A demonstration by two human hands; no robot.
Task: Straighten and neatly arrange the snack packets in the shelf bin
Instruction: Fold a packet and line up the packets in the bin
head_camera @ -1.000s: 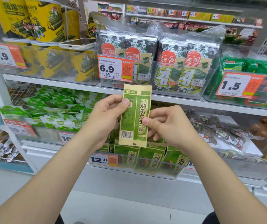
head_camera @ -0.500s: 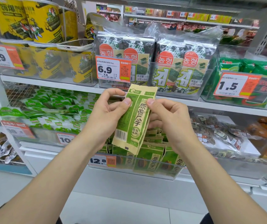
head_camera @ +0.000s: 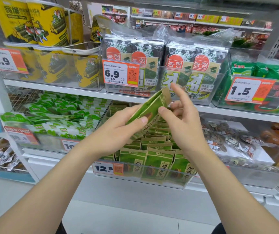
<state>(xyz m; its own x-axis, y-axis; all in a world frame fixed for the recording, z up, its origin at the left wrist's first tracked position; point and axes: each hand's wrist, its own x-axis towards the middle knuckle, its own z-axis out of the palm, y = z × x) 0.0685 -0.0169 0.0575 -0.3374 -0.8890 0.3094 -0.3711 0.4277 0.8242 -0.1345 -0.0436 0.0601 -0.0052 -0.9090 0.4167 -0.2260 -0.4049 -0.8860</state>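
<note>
Snack packet (head_camera: pixel 149 107) tilted above bin (head_camera: pixel 135 180), pinched between left hand (head_camera: pixel 118 132), right hand (head_camera: pixel 184 125)

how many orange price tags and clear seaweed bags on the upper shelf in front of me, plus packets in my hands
orange price tags: 3
clear seaweed bags: 2
held green packet: 1
total: 6

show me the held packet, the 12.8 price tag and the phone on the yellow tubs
held packet (head_camera: pixel 149 105): head view, middle of its green face
12.8 price tag (head_camera: pixel 103 168): head view, white part with the digits
phone (head_camera: pixel 84 51): head view, near side of its pale case
</note>
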